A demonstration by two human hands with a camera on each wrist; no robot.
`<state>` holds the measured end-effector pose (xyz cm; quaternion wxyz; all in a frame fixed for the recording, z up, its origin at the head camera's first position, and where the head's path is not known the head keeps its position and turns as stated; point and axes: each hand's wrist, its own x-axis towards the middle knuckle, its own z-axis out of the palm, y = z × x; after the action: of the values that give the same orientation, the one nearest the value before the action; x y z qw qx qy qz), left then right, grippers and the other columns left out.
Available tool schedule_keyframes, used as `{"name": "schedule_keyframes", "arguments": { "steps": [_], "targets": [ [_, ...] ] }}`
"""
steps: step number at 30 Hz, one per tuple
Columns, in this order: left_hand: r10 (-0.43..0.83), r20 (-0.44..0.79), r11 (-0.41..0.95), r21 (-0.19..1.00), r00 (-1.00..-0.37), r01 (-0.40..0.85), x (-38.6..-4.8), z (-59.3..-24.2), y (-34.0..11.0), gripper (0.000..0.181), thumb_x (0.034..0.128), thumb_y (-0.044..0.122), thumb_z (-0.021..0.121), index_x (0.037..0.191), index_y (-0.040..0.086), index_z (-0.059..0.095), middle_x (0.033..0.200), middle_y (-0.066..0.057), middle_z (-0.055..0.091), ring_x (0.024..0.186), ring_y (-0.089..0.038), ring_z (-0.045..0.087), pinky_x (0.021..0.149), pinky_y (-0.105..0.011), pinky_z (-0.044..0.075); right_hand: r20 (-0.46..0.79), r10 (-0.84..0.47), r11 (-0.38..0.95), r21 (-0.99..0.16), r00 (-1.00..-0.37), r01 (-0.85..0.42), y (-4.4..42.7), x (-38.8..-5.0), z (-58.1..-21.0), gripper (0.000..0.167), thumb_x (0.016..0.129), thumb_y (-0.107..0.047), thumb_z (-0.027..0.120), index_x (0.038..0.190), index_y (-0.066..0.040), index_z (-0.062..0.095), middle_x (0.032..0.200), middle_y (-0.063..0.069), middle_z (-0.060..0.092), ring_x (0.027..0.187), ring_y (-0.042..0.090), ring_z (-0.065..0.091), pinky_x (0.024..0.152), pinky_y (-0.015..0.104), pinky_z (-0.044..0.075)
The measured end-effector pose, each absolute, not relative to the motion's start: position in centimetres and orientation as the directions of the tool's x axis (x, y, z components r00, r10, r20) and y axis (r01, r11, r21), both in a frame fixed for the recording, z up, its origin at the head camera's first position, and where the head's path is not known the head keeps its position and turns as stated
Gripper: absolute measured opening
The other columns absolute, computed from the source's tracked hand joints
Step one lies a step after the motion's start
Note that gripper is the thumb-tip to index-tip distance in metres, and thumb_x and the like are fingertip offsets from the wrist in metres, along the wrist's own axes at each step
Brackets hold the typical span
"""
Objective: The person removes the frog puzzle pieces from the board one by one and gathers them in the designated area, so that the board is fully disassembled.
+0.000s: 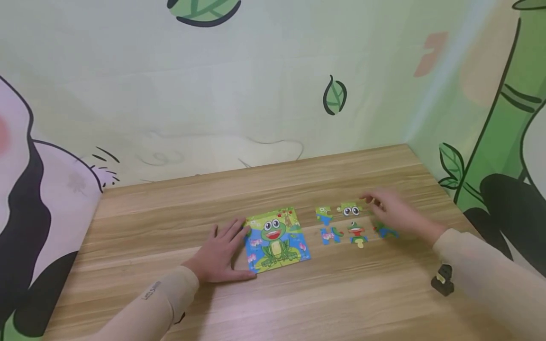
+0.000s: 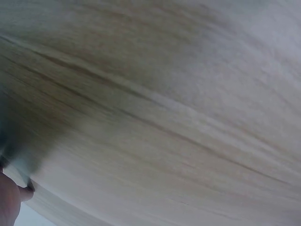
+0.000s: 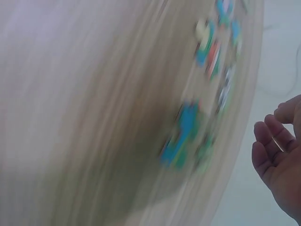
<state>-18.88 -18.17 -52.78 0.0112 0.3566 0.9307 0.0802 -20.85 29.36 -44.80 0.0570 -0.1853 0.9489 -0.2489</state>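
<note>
A square frog picture point(image 1: 278, 241) lies flat on the table. My left hand point(image 1: 219, 255) rests with fingers spread along its left edge, the thumb at the lower left corner. Loose jigsaw pieces lie to the right: one with the frog's eyes point(image 1: 351, 210), one with the red mouth point(image 1: 357, 232), a blue-green one point(image 1: 386, 231) and others. My right hand point(image 1: 390, 208) hovers over the rightmost pieces, partly covering them. In the right wrist view, its fingers point(image 3: 265, 136) are loosely bent with nothing between them, and a green piece point(image 3: 204, 151) lies beside the blue-green one.
The wooden table point(image 1: 170, 208) meets a wall covering point(image 1: 256, 94) printed with leaves and cartoon figures. A small black object point(image 1: 442, 280) hangs at the right sleeve. The left wrist view shows mostly tabletop.
</note>
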Motion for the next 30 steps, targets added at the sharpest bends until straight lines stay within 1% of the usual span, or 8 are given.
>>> {"name": "schedule_keyframes", "arguments": {
  "steps": [5,10,17,20,23,26,28,30],
  "targets": [
    [0.664,0.028,0.735,0.158,-0.747,0.659,-18.8,-52.6,-18.0,0.114,0.0821,0.085,0.059,0.163,0.008,0.035,0.173,-0.018,0.026,0.159,-0.039,0.027,0.113,-0.081,0.027,0.006,-0.469,0.746,-0.533,-0.883,-0.4,25.2,-20.7,-44.7,0.031,0.102,0.001,0.054,0.132,0.006,0.062,0.118,0.021,0.069,0.099,0.025,0.064,0.078,0.034,0.055],
    [0.664,0.033,0.735,0.152,-0.747,0.66,-18.8,-52.6,-17.9,0.113,0.083,0.083,0.06,0.162,0.007,0.035,0.173,-0.018,0.026,0.159,-0.039,0.027,0.113,-0.08,0.028,0.007,-0.529,0.702,-0.557,-0.848,-0.443,20.9,-20.5,-45.6,0.031,0.103,-0.001,0.056,0.132,0.003,0.064,0.119,0.017,0.07,0.098,0.022,0.064,0.082,0.036,0.055],
    [0.655,0.021,0.746,0.138,-0.756,0.651,-18.8,-52.8,-18.0,0.112,0.0835,0.084,0.058,0.162,0.006,0.037,0.173,-0.017,0.026,0.16,-0.037,0.027,0.115,-0.079,0.027,-0.06,-0.594,0.65,-0.623,-0.803,-0.434,15.1,-19.5,-46.1,0.035,0.102,-0.004,0.061,0.136,-0.003,0.063,0.119,0.01,0.068,0.098,0.016,0.061,0.083,0.029,0.054],
    [0.649,0.009,0.752,0.139,-0.761,0.644,-18.7,-52.8,-18.0,0.113,0.0834,0.085,0.057,0.162,0.007,0.037,0.174,-0.016,0.024,0.161,-0.036,0.025,0.116,-0.079,0.026,-0.073,-0.633,0.632,-0.624,-0.771,-0.459,13.1,-18.9,-46.5,0.037,0.101,-0.006,0.063,0.138,-0.005,0.062,0.122,0.009,0.068,0.096,0.015,0.061,0.084,0.031,0.054],
    [0.647,0.004,0.755,0.142,-0.763,0.641,-18.6,-52.8,-18.0,0.113,0.0835,0.085,0.058,0.163,0.008,0.036,0.174,-0.016,0.024,0.161,-0.035,0.024,0.116,-0.079,0.026,-0.081,-0.673,0.618,-0.608,-0.735,-0.499,11.2,-18.5,-46.9,0.041,0.101,-0.009,0.066,0.141,-0.005,0.06,0.133,0.01,0.067,0.102,0.018,0.063,0.095,0.036,0.055],
    [0.646,0.009,0.754,0.143,-0.763,0.641,-18.5,-52.7,-18.1,0.112,0.0834,0.083,0.059,0.163,0.007,0.036,0.174,-0.016,0.024,0.161,-0.035,0.024,0.116,-0.079,0.026,-0.109,-0.69,0.624,-0.592,-0.716,-0.511,9.7,-18.4,-47.4,0.047,0.101,-0.015,0.068,0.146,-0.004,0.057,0.143,0.01,0.061,0.12,0.022,0.062,0.11,0.041,0.051],
    [0.647,0.015,0.754,0.137,-0.762,0.642,-18.5,-52.8,-18.1,0.112,0.0835,0.084,0.059,0.163,0.007,0.036,0.174,-0.016,0.024,0.161,-0.036,0.025,0.115,-0.079,0.026,-0.128,-0.69,0.641,-0.566,-0.712,-0.519,8.9,-18.3,-47.6,0.052,0.1,-0.018,0.07,0.148,-0.003,0.055,0.145,0.011,0.058,0.127,0.023,0.06,0.113,0.041,0.049],
    [0.648,0.016,0.754,0.132,-0.762,0.644,-18.5,-53.0,-18.1,0.112,0.0837,0.084,0.058,0.163,0.007,0.036,0.174,-0.016,0.024,0.161,-0.036,0.025,0.115,-0.079,0.026,-0.155,-0.683,0.662,-0.544,-0.714,-0.515,8.3,-18.3,-47.8,0.056,0.099,-0.021,0.072,0.149,-0.004,0.054,0.144,0.011,0.056,0.129,0.022,0.059,0.112,0.039,0.05]
  ]
}}
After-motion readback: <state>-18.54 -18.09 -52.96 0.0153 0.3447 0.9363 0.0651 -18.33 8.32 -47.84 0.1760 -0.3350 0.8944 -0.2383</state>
